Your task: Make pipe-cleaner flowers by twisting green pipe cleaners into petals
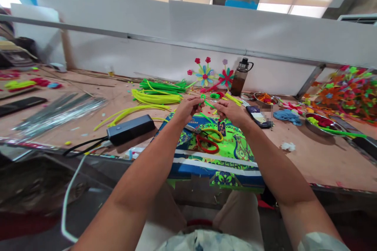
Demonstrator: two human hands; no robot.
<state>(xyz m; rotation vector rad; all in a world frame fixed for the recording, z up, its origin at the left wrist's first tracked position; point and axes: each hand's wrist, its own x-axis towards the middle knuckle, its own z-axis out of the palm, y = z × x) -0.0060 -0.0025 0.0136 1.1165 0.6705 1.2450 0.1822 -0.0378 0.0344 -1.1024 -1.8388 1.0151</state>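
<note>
My left hand pinches a green fuzzy stem near its curled end, which forms a small loop above the fingertips. On the other side, my right hand holds the same stem between thumb and fingers. Both hands are raised over a green and blue patterned board. Scissors with red and yellow handles lie on the board below the hands. Behind them are bundles of yellow stems and green stems.
A dark power bank with cables sits left of the board. Silvery wires lie farther left. A bottle, a phone, a blue cloth and a metal bowl stand or lie right. Fuzzy flowers are at the back.
</note>
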